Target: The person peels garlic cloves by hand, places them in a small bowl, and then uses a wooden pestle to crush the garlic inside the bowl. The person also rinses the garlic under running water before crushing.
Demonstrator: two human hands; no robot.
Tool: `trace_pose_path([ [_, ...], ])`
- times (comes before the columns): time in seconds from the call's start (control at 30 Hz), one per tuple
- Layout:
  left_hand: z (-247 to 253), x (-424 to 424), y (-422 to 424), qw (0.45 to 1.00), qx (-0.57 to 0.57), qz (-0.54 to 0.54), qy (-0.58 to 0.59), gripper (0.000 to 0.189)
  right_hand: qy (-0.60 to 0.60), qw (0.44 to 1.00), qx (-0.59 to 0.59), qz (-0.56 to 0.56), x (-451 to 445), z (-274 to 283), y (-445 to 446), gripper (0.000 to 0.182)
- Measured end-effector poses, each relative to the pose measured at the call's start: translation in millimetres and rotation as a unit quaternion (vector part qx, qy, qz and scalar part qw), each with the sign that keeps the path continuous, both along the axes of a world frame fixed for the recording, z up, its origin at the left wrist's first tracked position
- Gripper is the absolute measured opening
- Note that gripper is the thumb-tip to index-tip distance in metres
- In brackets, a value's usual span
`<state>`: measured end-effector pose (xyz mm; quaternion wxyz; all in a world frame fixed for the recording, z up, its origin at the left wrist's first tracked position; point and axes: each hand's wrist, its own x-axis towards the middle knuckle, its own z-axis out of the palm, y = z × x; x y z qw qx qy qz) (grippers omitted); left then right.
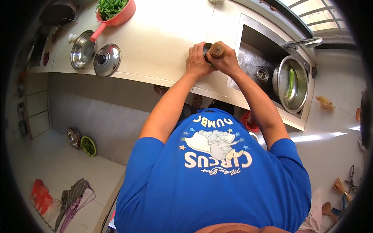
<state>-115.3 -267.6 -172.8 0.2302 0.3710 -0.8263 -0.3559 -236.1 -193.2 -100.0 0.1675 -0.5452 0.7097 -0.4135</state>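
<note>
My left hand [199,60] curls around the side of a small dark round vessel [207,49], which stands on the cream countertop [163,49] left of the sink. Upright in my right hand [228,60] is a thick brown wooden pestle-like stick [216,50], seen from its top end. The stick's lower end is hidden by my hand, and so is whatever the vessel contains. Both hands are close together, near the counter's front edge.
Right of my hands is a steel sink [247,43] with a faucet [303,43] and a metal basin [304,99] holding a long green vegetable [290,83]. Leftward are a steel pot lid [107,65], a metal bowl [83,55] and a pink long-handled scoop [123,16] of leafy greens [111,7].
</note>
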Motion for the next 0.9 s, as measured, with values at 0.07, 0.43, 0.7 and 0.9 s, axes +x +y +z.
trace_pose_path([
  [0.07, -2.5, -0.2, 2.6, 1.0, 0.01, -0.014, -0.023, 0.103, 0.042, 0.999, -0.007, 0.022, -5.7, -9.9, 2.1, 0.028],
  [0.43, 6.7, 5.0, 3.3, 1.0, -0.015, 0.007, 0.016, 0.103, -0.066, 0.996, -0.05, -0.033, 5.3, 6.3, 8.7, 0.027],
  [0.7, 5.3, 6.3, 9.3, 1.0, 0.005, -0.005, 0.006, 0.104, -0.087, 0.994, -0.042, -0.043, 1.1, -0.8, 15.3, 0.024],
  [0.9, 9.6, 4.2, 7.3, 1.0, 0.01, -0.002, -0.008, 0.103, -0.06, 0.998, -0.013, -0.033, -1.1, -2.2, 14.5, 0.026],
])
